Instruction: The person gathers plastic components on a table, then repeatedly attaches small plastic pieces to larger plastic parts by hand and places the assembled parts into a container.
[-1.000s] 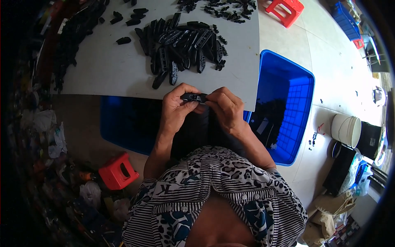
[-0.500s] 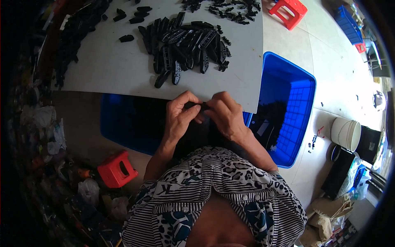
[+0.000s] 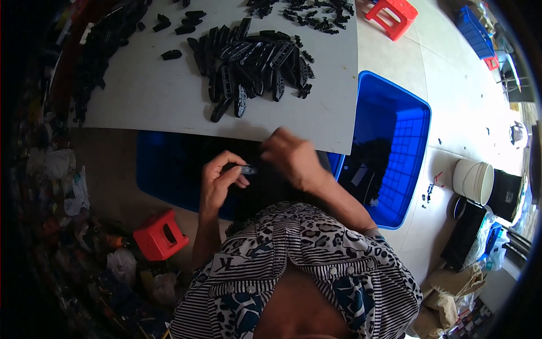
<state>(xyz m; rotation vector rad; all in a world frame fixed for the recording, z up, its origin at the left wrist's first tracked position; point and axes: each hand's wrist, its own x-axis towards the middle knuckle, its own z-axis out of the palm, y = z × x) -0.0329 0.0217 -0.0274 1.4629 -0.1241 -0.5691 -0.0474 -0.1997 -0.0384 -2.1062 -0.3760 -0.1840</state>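
My left hand (image 3: 222, 179) is closed in a pinch below the table's near edge, over the dark inside of a blue bin. Between its thumb and fingers is an elongated black plastic piece (image 3: 248, 169), with a greyish end showing. My right hand (image 3: 292, 160) is apart from it, nearer the table edge. Motion smears its fingers, so I cannot see whether anything is in them. Beyond both hands, a heap of long black plastic pieces (image 3: 257, 62) lies on the pale table (image 3: 152, 90).
Small black clip-like parts (image 3: 322, 14) lie at the table's far right, and more black pieces (image 3: 99, 56) line its left. A blue bin (image 3: 415, 164) stands at right, another blue bin (image 3: 148, 169) below the table. Red stools (image 3: 161, 234) and a white bucket (image 3: 473, 182) stand on the floor.
My hands were together at the table edge and are now apart. The left has drawn back to the lower left with the black plastic piece; the right is moving, blurred.
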